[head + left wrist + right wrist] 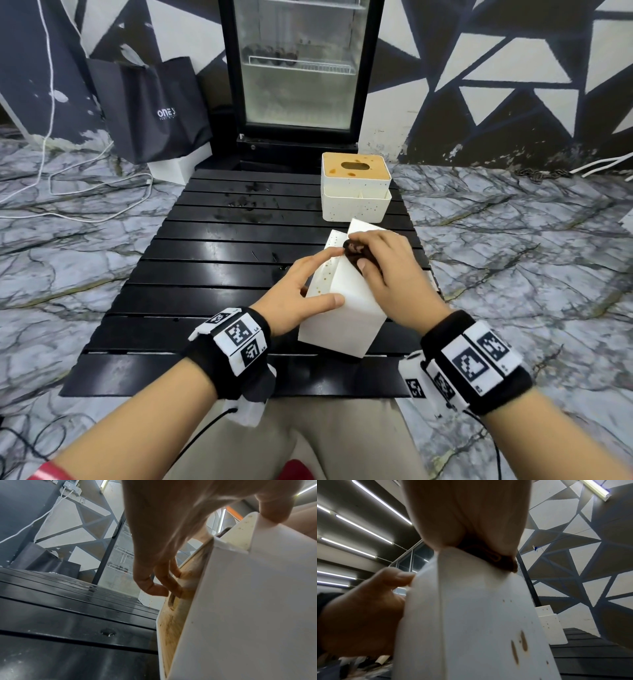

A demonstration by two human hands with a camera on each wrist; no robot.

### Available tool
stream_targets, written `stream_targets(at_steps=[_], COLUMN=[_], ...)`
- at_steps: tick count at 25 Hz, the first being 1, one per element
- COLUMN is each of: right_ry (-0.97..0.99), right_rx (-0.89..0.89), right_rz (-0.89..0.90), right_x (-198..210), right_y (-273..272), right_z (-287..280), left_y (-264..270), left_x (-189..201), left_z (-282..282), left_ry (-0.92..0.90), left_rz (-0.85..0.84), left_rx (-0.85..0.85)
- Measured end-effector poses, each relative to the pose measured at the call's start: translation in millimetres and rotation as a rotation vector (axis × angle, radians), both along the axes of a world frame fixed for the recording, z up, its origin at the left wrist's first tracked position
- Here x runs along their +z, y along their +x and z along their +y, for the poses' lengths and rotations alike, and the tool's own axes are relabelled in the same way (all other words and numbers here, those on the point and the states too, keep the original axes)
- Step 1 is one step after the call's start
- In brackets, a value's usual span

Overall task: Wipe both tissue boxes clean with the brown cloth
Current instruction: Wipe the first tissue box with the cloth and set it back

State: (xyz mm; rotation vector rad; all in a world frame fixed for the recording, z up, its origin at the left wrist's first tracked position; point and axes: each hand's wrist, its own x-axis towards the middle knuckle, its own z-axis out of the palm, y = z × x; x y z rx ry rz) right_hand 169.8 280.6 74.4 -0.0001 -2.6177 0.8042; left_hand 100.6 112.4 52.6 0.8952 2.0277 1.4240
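Note:
A white tissue box [342, 308] lies tipped over near the front of the black slatted table [212, 274], its brown-speckled side up. My left hand [308, 281] grips it, thumb on the near white face and fingers [163, 585] curled against the stained wooden lid [171, 622]. My right hand [376, 260] holds the bunched brown cloth [354, 248] and presses it on the box's upper edge [471, 563]. The second tissue box [356, 192], white with a stained wooden lid, stands upright at the table's back right.
A glass-door fridge [298, 68] stands just behind the table. A black shopping bag [154, 109] leans against the wall at back left, and white cables [68, 192] run over the marble floor. Wet smears mark the table's far slats [246, 202].

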Motion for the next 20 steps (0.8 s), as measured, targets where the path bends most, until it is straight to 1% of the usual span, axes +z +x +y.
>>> stream_targets(at_steps=[3,8,11,13,14,16,18,20], right_ry=[-0.013,0.039,0.042,0.007,-0.043,-0.184,-0.321,-0.451], right_rx=[0.023,0.089,0.123,0.142,0.14,0.089,-0.005,-0.106], right_rz=[0.019,0.094,0.132,0.133,0.132,0.176,0.235,0.244], right_x=[-3,-11,-13,-14,-13,-9,-3,1], right_y=[12,29,38,44,47,52,53,51], right_z=[-7,-13,-12,-8,-5,5,17,29], left_y=[1,0,-2,-4,-4,-2,5,16], left_x=[-1,-1,0,4,7,14,21,27], left_z=[1,1,1,0,0,2,9,22], left_ry=[-0.006,0.008,-0.034,-0.065,-0.081,-0.11,-0.16,-0.328], left_rz=[0.003,-0.039,-0.039,-0.044,-0.035,0.042,0.192,0.341], left_rx=[0.011,0.013,0.002,-0.017,-0.022,0.002,0.058,0.092])
